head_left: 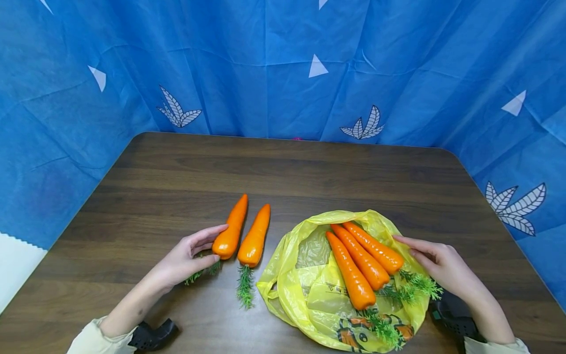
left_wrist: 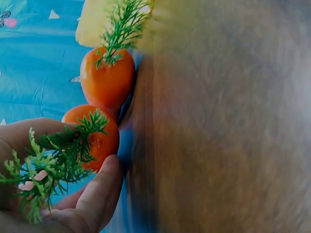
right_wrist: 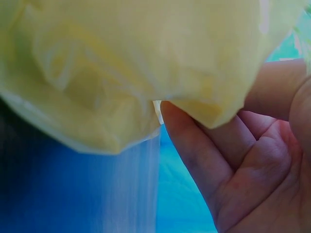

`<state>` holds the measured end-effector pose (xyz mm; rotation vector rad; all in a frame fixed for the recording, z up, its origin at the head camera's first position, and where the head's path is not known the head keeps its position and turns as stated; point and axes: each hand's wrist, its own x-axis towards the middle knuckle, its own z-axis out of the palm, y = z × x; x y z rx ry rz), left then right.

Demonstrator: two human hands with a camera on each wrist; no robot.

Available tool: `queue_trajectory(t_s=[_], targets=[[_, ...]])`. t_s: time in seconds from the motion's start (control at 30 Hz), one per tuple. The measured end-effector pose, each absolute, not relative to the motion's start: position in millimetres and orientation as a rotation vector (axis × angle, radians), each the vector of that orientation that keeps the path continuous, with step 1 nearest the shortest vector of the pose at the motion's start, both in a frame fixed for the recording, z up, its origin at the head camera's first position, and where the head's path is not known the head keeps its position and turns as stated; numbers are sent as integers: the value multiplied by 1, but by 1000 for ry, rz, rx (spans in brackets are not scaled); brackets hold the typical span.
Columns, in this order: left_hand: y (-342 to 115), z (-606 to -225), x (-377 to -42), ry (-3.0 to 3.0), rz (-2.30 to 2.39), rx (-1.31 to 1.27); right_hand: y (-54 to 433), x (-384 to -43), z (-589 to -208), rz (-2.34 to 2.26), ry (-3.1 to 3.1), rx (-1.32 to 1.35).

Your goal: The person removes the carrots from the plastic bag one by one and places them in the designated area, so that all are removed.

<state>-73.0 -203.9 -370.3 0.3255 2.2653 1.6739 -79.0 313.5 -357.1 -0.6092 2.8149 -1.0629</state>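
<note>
A carrot (head_left: 231,228) is being cradled at its thick end by the left hand (head_left: 183,260), thumb and fingers curled loosely round it just above the green top (head_left: 201,271), seemingly so that it is being kept parallel to its neighbour. It is lying on the dark wooden bench (head_left: 283,167), left of centre, its long axis running away from the person, tip pointing to the far edge and leaning slightly right. A second carrot (head_left: 255,237) is lying just beside it on the same line, its greens (head_left: 244,289) trailing toward the person; in the left wrist view both blunt ends are being seen head-on.

Further right, a yellow plastic bag (head_left: 309,280) is being spread flat as a mat, and three carrots (head_left: 362,260) are resting on it side by side, tips angled to the far left, leafy ends to the near right.

At the far right, the bag's edge is being touched by the right hand (head_left: 442,263), fingers straight and relaxed, nothing clasped; the right wrist view is showing the film draped against a fingertip (right_wrist: 167,109), probably to steady it. A blue patterned cloth (head_left: 283,64) is hanging behind.
</note>
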Motion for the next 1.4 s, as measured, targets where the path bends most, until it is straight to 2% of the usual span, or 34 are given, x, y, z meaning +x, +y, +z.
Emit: queue_trajectory(t_s=[0.57, 1.4], targets=[[-195, -366, -65, 2311, 1667, 345, 313, -79, -357, -1041, 2829, -605], [-198, -364, -70, 2507, 1512, 400, 313, -79, -357, -1043, 2828, -599]])
